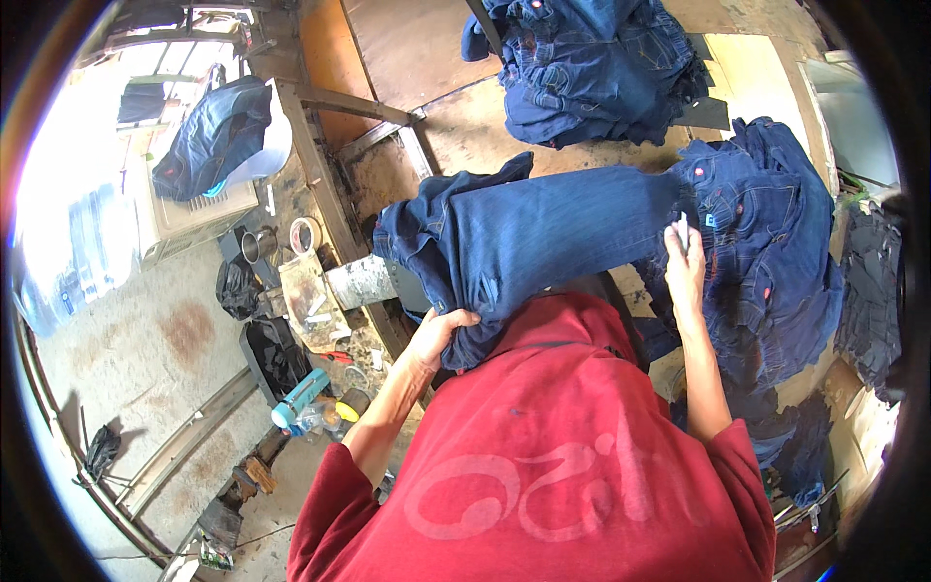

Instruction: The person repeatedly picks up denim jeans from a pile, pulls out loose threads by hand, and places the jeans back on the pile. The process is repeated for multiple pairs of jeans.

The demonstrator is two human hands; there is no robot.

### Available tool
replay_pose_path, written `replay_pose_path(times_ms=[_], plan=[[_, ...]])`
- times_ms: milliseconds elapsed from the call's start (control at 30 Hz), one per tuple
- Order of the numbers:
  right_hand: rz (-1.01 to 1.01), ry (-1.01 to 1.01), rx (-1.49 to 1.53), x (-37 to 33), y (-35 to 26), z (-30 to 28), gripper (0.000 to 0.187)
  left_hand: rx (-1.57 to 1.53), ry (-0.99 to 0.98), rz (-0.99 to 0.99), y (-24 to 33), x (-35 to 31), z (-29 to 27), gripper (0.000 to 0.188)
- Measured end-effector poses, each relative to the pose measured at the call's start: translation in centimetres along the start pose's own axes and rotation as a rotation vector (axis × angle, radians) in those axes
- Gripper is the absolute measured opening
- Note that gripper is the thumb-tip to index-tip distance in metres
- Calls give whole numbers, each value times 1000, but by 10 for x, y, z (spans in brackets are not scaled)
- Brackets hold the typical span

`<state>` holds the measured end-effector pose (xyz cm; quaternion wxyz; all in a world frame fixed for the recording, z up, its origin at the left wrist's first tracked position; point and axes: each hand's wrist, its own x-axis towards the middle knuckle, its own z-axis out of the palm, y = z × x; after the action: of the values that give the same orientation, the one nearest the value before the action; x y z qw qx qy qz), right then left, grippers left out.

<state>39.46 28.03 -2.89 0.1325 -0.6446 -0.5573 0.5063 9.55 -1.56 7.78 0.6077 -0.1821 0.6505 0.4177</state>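
A pair of dark blue jeans [567, 223] is spread across in front of me, one leg lying smooth towards the right. My left hand [441, 339] is closed on its bunched cloth at the near left, the thumb on top. At the right end of the leg, my right hand [685, 267] is closed round a small white object [683, 229], too small to tell its kind. A pale, mottled cylinder [362, 282] sticks out to the left from beneath the jeans; the rest of it is hidden under the cloth.
Piled jeans [761, 242] lie close on the right, with another heap [596, 73] at the far side. On the left, a worn wooden bench [315, 291] carries a tape roll [304, 235], a metal mug [258, 245] and red-handled scissors [336, 357]. A turquoise bottle [303, 396] stands nearer.
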Motion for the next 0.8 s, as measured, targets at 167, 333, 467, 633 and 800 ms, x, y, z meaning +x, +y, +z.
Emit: replay_pose_path(times_ms=[167,333,467,633,800], plan=[[555,-127,322,29,41,-2,97,-67,-48,10,8,5,13,52],[454,220,686,80,45,38,41,-14,47,129,24,27,-2,50],[-86,611,505,148,15,-2,39,-205,180,275,52,59,-30,53],[-607,826,476,223,-89,-144,30,-205,-268,227,62,129,43,28],[-564,1167,485,247,-240,-332,44,-147,-720,321,107,184,204,23]])
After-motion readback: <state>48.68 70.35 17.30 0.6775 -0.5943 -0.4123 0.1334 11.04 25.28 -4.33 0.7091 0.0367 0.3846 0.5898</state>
